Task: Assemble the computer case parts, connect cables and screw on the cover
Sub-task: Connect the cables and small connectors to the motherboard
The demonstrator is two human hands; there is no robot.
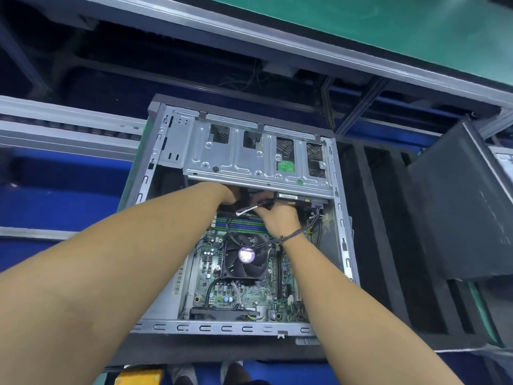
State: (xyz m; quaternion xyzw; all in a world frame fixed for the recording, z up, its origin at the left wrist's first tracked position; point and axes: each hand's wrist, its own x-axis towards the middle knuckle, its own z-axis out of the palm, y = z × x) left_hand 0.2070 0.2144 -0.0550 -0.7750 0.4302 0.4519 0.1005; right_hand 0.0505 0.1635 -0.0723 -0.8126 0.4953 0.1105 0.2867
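Cable (247, 210) pinched by right hand (279, 218); label (287, 195) unreadable.

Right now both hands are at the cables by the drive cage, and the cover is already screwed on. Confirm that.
Not the cover: the head view shows the case open, motherboard exposed, no cover on it. The left hand and right hand are indeed at the cables by the drive cage.

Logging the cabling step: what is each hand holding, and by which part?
The right hand pinches the white-sleeved cable at its black connector end. The left hand reaches under the drive cage, fingers hidden: cannot tell.
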